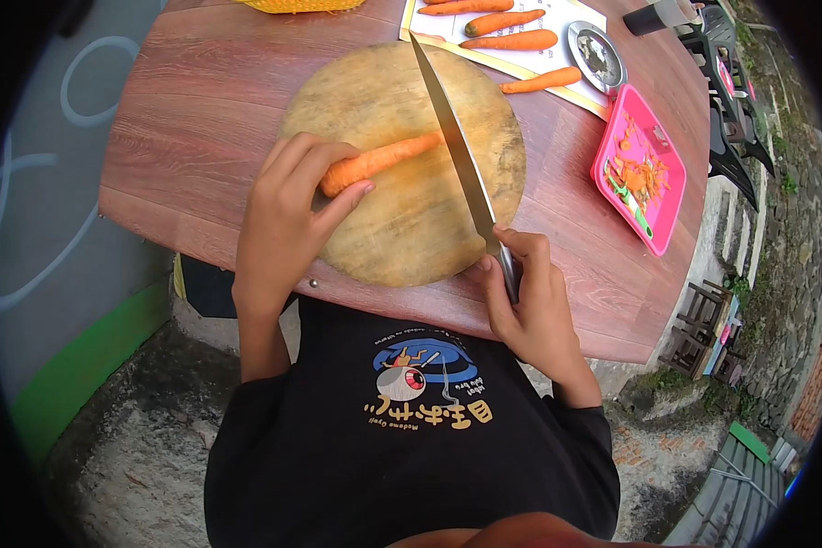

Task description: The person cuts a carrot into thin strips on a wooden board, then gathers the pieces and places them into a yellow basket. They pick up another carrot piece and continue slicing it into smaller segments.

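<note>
A peeled carrot [385, 161] lies across a round wooden chopping board [384, 242], its thin end pointing right. My left hand [292, 196] grips the carrot's thick end between thumb and fingers. In my right hand [532, 297] is a large kitchen knife [461, 155], held by its dark handle. The long blade points away from me across the board, right beside the carrot's thin tip.
Several unpeeled carrots [511, 41] lie on a printed sheet [575, 14] at the back, near a metal ashtray [597, 57]. A pink tray [671, 205] at right holds orange peelings [644, 173] and a green-handled peeler [632, 208]. Part of a yellow basket [301, 5] shows at the far edge.
</note>
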### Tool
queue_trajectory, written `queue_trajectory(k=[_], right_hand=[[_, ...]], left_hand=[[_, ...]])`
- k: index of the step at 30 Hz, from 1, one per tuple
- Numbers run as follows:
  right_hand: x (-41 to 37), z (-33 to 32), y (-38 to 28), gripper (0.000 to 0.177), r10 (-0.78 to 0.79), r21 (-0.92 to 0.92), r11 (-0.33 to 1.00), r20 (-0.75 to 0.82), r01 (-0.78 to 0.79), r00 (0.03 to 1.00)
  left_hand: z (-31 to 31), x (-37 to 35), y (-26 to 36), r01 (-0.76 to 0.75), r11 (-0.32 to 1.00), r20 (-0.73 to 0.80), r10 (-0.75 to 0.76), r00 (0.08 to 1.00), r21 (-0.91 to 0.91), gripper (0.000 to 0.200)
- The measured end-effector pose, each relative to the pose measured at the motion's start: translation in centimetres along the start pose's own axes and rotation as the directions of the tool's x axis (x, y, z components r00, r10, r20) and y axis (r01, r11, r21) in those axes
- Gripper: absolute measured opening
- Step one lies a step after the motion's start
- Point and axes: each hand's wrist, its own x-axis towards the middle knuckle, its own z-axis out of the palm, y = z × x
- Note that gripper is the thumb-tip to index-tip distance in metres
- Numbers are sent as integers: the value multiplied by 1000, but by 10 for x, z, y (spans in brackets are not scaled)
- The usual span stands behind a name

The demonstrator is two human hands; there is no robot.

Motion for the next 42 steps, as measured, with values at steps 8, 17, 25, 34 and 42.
queue_trajectory(k=[8, 17, 25, 34, 42], right_hand=[[-1, 9, -11, 36, -59, -20, 998, 29, 60, 998], [1, 15, -13, 34, -64, -22, 998, 33, 65, 997], [2, 13, -20, 32, -25, -53, 998, 57, 28, 998], [4, 20, -23, 32, -14, -94, 995, 117, 25, 993], [18, 29, -25, 32, 2, -172, 985, 125, 20, 992]], left_hand=[[2, -2, -3, -20, 1000, -31, 20, 999, 12, 27], [2, -2, -5, -18, 1000, -29, 18, 999, 25, 27], [3, -2, -8, -56, 998, -29, 56, 998, 0, 24], [1, 0, -4, -57, 998, -2, 57, 998, -33, 25], [3, -2, -5, -67, 997, -15, 66, 998, -32, 24]])
